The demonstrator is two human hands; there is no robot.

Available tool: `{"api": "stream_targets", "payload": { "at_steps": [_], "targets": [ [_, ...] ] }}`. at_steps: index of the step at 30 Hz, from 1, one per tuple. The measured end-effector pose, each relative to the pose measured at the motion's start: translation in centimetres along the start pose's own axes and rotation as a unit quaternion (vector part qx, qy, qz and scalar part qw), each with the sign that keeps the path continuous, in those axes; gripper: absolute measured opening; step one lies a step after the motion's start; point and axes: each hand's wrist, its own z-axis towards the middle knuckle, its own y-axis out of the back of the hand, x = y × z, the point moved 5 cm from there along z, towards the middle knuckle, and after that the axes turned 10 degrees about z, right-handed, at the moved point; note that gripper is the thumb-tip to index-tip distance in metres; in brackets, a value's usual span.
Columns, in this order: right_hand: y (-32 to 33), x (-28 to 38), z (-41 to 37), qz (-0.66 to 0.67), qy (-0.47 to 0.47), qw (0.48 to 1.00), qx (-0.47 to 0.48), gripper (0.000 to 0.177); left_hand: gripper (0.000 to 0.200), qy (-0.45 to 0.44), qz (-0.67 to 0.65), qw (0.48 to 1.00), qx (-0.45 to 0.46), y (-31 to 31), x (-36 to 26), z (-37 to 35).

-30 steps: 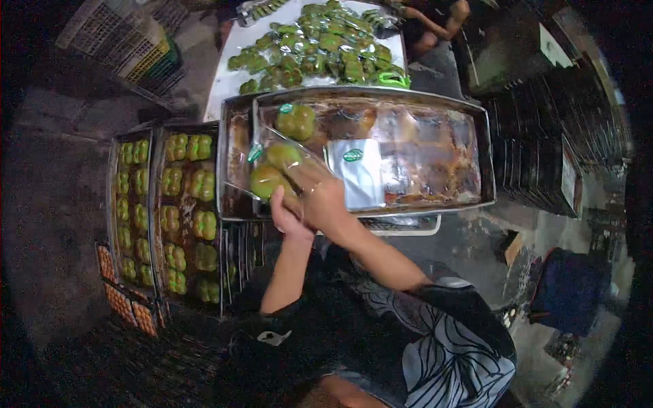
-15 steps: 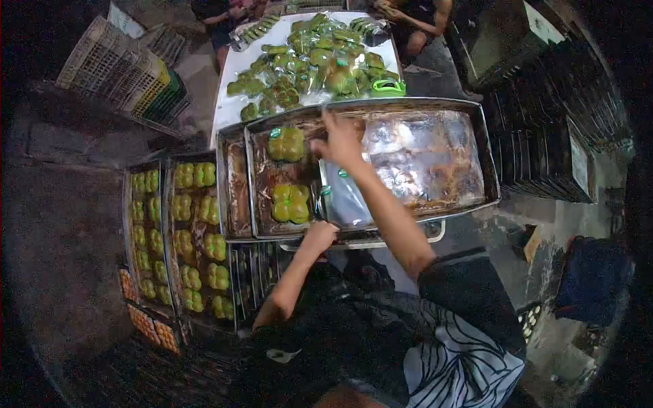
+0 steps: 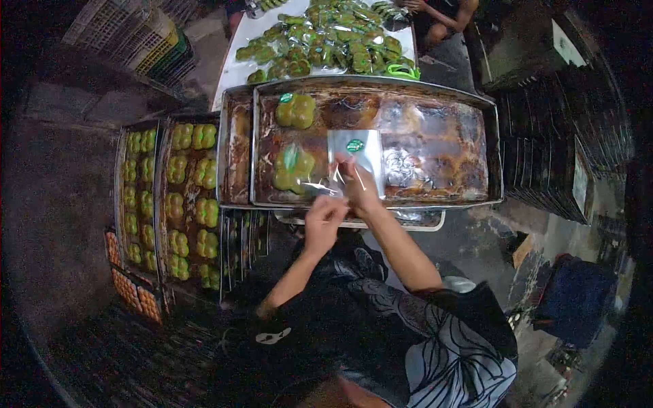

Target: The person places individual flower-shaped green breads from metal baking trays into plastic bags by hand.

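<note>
A clear plastic bag (image 3: 317,188) with a green label stretches over the lower green clover-shaped bun (image 3: 294,171) in the baking tray. My left hand (image 3: 324,221) pinches the bag's edge near the tray's front rim. Close beside it, my right hand (image 3: 359,190) has its fingers, slightly blurred, closed on the bag's film. Under the right hand lies a stack of clear bags (image 3: 367,141) with a green printed label. Another green bun (image 3: 295,111) sits at the tray's back left, a green label at its corner.
The browned baking tray (image 3: 435,146) rests atop other trays. Trays of green buns (image 3: 192,170) stand at left. Bagged green buns (image 3: 326,47) heap on the white table beyond, near a green tape dispenser (image 3: 403,71). Another person's arm (image 3: 435,17) shows at far right; crates (image 3: 129,37) stand far left.
My right hand has come back from the tray's far side toward my left hand. A clear bag now spans the lower bun and both hands. The view has shifted slightly.
</note>
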Motion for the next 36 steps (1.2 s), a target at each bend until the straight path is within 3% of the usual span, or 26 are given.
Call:
{"api": "stream_targets", "payload": {
  "at_steps": [1,2,3,4,5,6,7,8,10,11,13,14,16,17,18,20,23,24,26,27,30,31,32,34,35,36],
  "targets": [
    [-1.5,-1.0,0.0,-0.002,-0.003,1.0,0.003,0.029,0.035,0.062,-0.189,0.978,-0.069,1.0,-0.3,0.2],
    [-3.4,-2.8,-0.2,0.192,-0.056,0.979,0.033,0.034,0.043,0.039,-0.252,0.939,-0.229,2.1,0.1,0.8],
    [-5.1,-4.3,-0.6,0.379,-0.109,0.917,0.058,0.04,0.038,0.137,-0.392,0.889,-0.192,2.7,1.9,1.3],
    [-5.1,-7.4,-0.7,0.32,-0.18,0.923,0.117,0.037,0.034,0.232,-0.522,0.807,-0.15,3.8,3.9,1.1],
    [-3.6,-9.5,0.3,0.067,-0.178,0.971,0.145,0.036,0.027,0.223,-0.568,0.785,-0.102,5.8,6.3,1.0],
    [-2.4,-10.7,1.3,-0.189,-0.161,0.955,0.164,0.035,0.024,0.178,-0.499,0.838,-0.13,8.1,6.6,1.3],
    [-3.2,-9.2,3.2,-0.51,-0.12,0.825,0.212,0.035,0.026,0.151,-0.489,0.838,-0.188,10.5,7.3,1.1],
    [-4.1,-8.6,4.4,-0.598,0.206,0.754,0.18,0.041,0.029,0.125,-0.477,0.835,-0.245,12.6,7.5,0.8],
    [-4.3,-8.9,6.3,-0.788,0.346,0.472,0.19,0.046,0.038,0.186,-0.382,0.801,-0.423,16.0,7.7,-0.1],
    [-4.3,-9.3,6.9,-0.788,0.345,0.474,0.188,0.046,0.038,0.187,-0.38,0.802,-0.421,17.2,8.6,-0.8],
    [-3.8,-10.5,8.8,-0.757,0.209,0.599,0.158,0.052,0.047,-0.045,-0.569,0.771,-0.281,19.7,8.7,-1.1],
    [-5.1,-10.2,7.3,-0.759,0.211,0.595,0.157,0.052,0.047,-0.047,-0.572,0.769,-0.28,20.0,8.4,-1.0],
    [-9.5,-6.6,1.6,-0.679,0.308,0.663,0.064,0.052,0.05,-0.064,-0.571,0.722,-0.386,21.4,7.6,-0.8],
    [-11.6,-5.9,-0.3,-0.645,0.376,0.652,0.13,0.05,0.053,0.019,-0.527,0.734,-0.429,20.5,7.1,1.2],
    [-13.4,-5.0,-1.9,-0.607,0.438,0.635,0.194,0.048,0.055,-0.031,-0.507,0.809,-0.296,18.5,6.6,1.4],
    [-15.1,-2.2,-3.2,-0.567,0.493,0.628,0.2,0.041,0.053,-0.036,-0.463,0.848,-0.257,15.3,2.1,2.6],
    [-14.8,-0.9,-5.1,-0.535,0.487,0.668,0.177,0.037,0.056,0.006,-0.507,0.836,-0.21,13.3,-1.9,4.1],
    [-15.1,-0.6,-4.4,-0.533,0.493,0.665,0.177,0.037,0.056,0.0,-0.507,0.837,-0.206,12.2,-1.7,4.5],
    [-14.6,0.6,-3.1,-0.523,0.502,0.681,0.1,0.038,0.055,0.117,-0.325,0.88,-0.326,9.8,0.1,3.9],
    [-14.3,0.8,-3.1,-0.524,0.503,0.68,0.101,0.038,0.027,0.199,-0.556,0.763,-0.262,7.4,0.8,4.1],
    [-12.5,1.4,-3.1,-0.469,0.439,0.766,0.026,0.049,0.049,0.206,-0.538,0.789,-0.212,8.3,-1.8,5.8],
    [-10.3,1.3,-2.9,-0.455,0.443,0.767,-0.094,0.057,0.041,0.243,-0.561,0.776,-0.153,7.8,1.1,5.4],
    [-8.6,1.0,-0.5,-0.482,0.381,0.788,-0.042,0.048,0.041,0.24,-0.564,0.774,-0.161,6.5,2.4,4.9],
    [-4.9,2.5,3.7,-0.538,0.236,0.809,-0.005,0.027,0.031,0.344,-0.384,0.856,-0.023,2.3,4.5,2.9],
    [-4.0,4.2,6.9,-0.568,0.171,0.805,-0.014,0.017,0.031,0.342,-0.384,0.858,-0.023,2.2,6.7,3.8],
    [-5.4,7.9,8.1,-0.428,0.37,0.824,-0.02,0.019,0.028,0.105,-0.049,0.993,0.026,3.3,7.6,6.4]
  ]
}}
